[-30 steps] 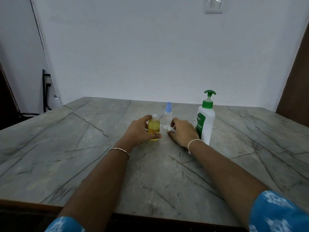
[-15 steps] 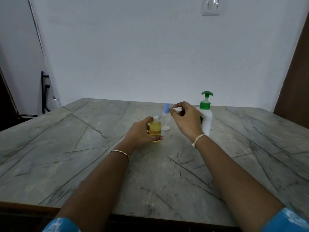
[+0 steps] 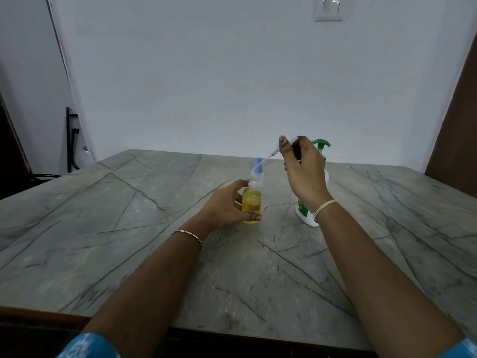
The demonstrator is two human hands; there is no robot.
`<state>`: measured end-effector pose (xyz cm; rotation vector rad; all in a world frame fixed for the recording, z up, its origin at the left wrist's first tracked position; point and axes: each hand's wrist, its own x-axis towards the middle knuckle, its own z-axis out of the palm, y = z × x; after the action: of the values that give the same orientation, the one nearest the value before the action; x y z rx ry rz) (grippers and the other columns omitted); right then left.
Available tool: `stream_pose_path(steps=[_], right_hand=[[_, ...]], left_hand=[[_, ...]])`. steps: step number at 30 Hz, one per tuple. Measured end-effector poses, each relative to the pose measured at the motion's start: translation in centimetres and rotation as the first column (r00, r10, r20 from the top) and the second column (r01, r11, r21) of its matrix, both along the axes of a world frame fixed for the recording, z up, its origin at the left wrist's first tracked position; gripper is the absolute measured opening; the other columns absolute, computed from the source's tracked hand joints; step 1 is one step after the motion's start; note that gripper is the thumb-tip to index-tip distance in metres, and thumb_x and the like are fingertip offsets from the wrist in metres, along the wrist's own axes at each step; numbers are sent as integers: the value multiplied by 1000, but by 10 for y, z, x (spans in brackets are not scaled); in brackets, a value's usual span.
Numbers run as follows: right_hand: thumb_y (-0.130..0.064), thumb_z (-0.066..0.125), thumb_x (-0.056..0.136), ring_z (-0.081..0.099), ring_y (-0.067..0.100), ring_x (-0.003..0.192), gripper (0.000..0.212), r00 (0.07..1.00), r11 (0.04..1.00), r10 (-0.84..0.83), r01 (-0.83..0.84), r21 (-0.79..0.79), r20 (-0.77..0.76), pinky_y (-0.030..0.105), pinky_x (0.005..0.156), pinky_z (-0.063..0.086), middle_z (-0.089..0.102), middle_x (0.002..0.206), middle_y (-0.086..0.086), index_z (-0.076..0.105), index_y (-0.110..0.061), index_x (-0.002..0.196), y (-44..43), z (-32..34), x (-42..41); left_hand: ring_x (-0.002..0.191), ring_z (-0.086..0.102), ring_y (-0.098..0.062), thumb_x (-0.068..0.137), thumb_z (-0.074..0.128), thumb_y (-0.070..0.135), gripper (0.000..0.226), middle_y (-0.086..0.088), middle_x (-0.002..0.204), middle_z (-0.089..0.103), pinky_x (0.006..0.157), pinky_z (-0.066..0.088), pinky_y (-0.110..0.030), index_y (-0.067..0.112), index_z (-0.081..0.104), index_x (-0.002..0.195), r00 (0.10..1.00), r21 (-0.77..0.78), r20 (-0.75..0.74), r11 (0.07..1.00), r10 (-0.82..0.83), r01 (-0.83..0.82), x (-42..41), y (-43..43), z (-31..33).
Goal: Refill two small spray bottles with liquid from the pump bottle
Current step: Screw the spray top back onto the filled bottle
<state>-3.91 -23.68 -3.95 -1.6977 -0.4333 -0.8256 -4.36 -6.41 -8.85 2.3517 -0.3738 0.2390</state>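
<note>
Left of the yellow bottle (image 3: 251,204), a wide bare stretch of the grey stone table (image 3: 103,228) is seen, with its front edge along the bottom of the view. The bottle, nearly full of yellow liquid, is stood upright and is gripped by the left hand (image 3: 223,205), thumb in front and fingers curled behind. Just behind it, a clear bottle (image 3: 258,166) with a blue cap is stood. Above and right of the yellow bottle, a white spray top (image 3: 290,139) is pinched by the raised right hand (image 3: 303,174), its thin tube slanting down toward the bottle's neck. Further right, the pump bottle (image 3: 307,218) is partly hidden by that hand.
</note>
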Motion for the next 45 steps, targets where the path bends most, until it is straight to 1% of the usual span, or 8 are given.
stream_pose_path(steps=[4, 12, 19, 25, 30, 34, 39, 45], right_hand=[[-38, 51, 99, 45, 5, 61, 26, 998, 993, -62, 64, -99, 29, 11, 57, 36, 48, 67, -9, 50, -19, 81, 1, -3, -2], [-36, 52, 99, 47, 4, 63, 25, 986, 985, -130, 141, -101, 108, 7, 58, 35, 50, 70, -11, 52, -13, 88, 0, -2, -1], [-38, 52, 98, 50, 4, 65, 26, 993, 985, -94, 104, -135, 76, 9, 59, 38, 52, 73, -11, 54, -14, 90, 3, -6, -1], [-43, 48, 99, 45, 5, 67, 28, 991, 898, -130, 127, -422, 23, 15, 57, 31, 47, 73, -10, 49, -16, 89, 7, -19, 7], [-39, 48, 99, 46, 8, 72, 26, 997, 865, -62, 30, -502, -47, 19, 64, 34, 51, 82, -3, 53, -14, 95, 8, -23, 8], [-33, 49, 100, 49, 16, 86, 30, 993, 803, 4, -74, -591, -118, 28, 76, 41, 51, 96, 4, 60, -6, 109, 13, -26, 5], [-28, 52, 100, 59, 21, 103, 35, 969, 852, 90, -195, -485, -232, 32, 91, 49, 64, 115, 9, 61, -5, 126, 15, -25, 4], [-17, 54, 99, 59, 15, 108, 30, 934, 889, 191, -294, -351, -301, 9, 81, 43, 67, 117, 5, 61, -13, 128, 10, -22, 6]], left_hand=[[86, 59, -10, 67, 82, 36, 74, -3, 120, 62, 69, 44, -11, 20, 46, 130, 999, -11, -34, 1000, -4, 4, 1, -2, 1], [94, 56, -10, 70, 81, 30, 69, -2, 120, 61, 79, 44, -16, 15, 49, 130, 998, -41, -60, 999, -33, 30, -1, -2, 3], [86, 55, -5, 70, 82, 31, 68, 7, 103, 55, 56, 41, -1, 16, 50, 128, 999, -25, -43, 999, -27, 26, -3, -2, 4], [87, 60, -8, 67, 84, 32, 70, 6, 103, 59, 65, 42, -6, 18, 51, 127, 999, -47, -48, 999, -26, 24, -3, -2, 2], [78, 59, -1, 67, 84, 31, 66, 8, 99, 60, 63, 43, -5, 20, 52, 124, 999, -42, -39, 999, -36, 34, -4, -2, 2], [90, 65, -12, 67, 83, 35, 60, 3, 105, 65, 82, 50, -23, 22, 53, 117, 999, -35, -38, 999, -31, 29, -2, -2, 1], [97, 63, -15, 76, 74, 42, 48, 0, 110, 66, 87, 51, -28, 22, 55, 115, 999, -76, -23, 996, -39, 37, -4, -4, 2], [93, 58, -10, 78, 72, 40, 53, 7, 103, 58, 82, 49, -24, 19, 55, 124, 999, -90, -34, 996, -19, 16, -5, -5, 3]])
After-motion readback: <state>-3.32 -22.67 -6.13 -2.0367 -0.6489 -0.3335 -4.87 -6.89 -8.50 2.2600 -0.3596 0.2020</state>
